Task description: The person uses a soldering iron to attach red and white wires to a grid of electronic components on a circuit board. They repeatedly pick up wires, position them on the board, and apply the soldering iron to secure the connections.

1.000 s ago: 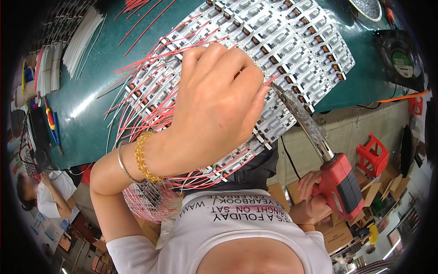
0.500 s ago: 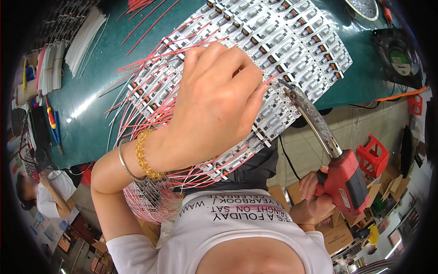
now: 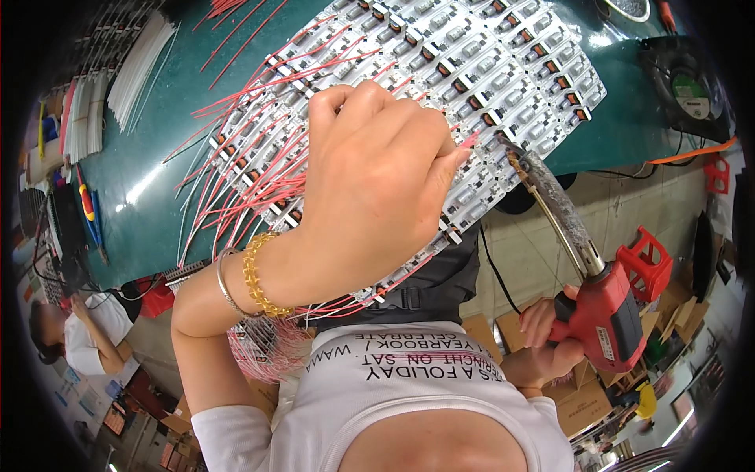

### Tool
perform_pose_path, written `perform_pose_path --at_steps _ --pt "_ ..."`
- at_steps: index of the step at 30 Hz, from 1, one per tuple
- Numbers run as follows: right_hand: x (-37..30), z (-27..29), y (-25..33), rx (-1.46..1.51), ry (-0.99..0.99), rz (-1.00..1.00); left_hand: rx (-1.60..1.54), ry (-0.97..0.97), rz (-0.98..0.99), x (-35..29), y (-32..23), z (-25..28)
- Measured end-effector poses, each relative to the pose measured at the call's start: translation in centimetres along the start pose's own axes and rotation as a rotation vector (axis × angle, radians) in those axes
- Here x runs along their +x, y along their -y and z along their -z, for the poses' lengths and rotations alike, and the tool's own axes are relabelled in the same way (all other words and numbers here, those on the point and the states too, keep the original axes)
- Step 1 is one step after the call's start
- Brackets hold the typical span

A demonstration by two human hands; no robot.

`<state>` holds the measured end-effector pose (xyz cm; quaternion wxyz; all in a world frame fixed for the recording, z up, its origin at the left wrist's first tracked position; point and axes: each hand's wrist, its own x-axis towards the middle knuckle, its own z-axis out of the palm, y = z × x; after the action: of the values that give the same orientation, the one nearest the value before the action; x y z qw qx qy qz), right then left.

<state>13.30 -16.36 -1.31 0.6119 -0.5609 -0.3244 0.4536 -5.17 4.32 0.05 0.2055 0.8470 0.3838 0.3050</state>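
Note:
My left hand is closed above a large panel of small white circuit boards, its fingertips pinching a red wire whose end points right. In my right hand, at the lower right, is a red and black soldering gun. Its long, darkened barrel slants up and left, with the tip over the boards just right of the wire's end; whether the two touch I cannot tell. Many red and white wires trail off the panel's left side, some passing beneath my left wrist.
Loose red wires lie on the green tabletop. White wire bundles and a red-yellow screwdriver are farther left. At far right are a wire spool and a metal dish. Another person sits at lower left.
The soldering gun's tip has moved slightly up and right. The panel has shifted a little up and left, and my left wrist a little down and right. Both hands keep their hold.

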Motion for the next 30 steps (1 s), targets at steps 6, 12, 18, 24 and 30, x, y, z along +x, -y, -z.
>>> perform_pose_path --at_steps 6,12,18,24,30 --pt "0.2 -0.3 -0.2 -0.048 0.009 0.011 0.028 -0.002 -0.024 0.0 0.1 -0.3" --pt "0.1 -0.4 0.2 -0.274 0.053 0.069 0.052 -0.024 -0.049 -0.1 0.2 -0.6" --pt "-0.1 0.4 0.0 -0.203 0.055 0.101 0.061 -0.043 -0.067 -0.2 0.2 -0.7" --pt "0.1 -1.0 0.4 -0.167 -0.026 0.021 0.073 -0.03 -0.065 -0.4 0.2 -0.7" --pt "-0.6 -0.4 0.6 -0.09 -0.05 0.009 -0.05 0.018 -0.014 -0.3 -0.3 -0.3"
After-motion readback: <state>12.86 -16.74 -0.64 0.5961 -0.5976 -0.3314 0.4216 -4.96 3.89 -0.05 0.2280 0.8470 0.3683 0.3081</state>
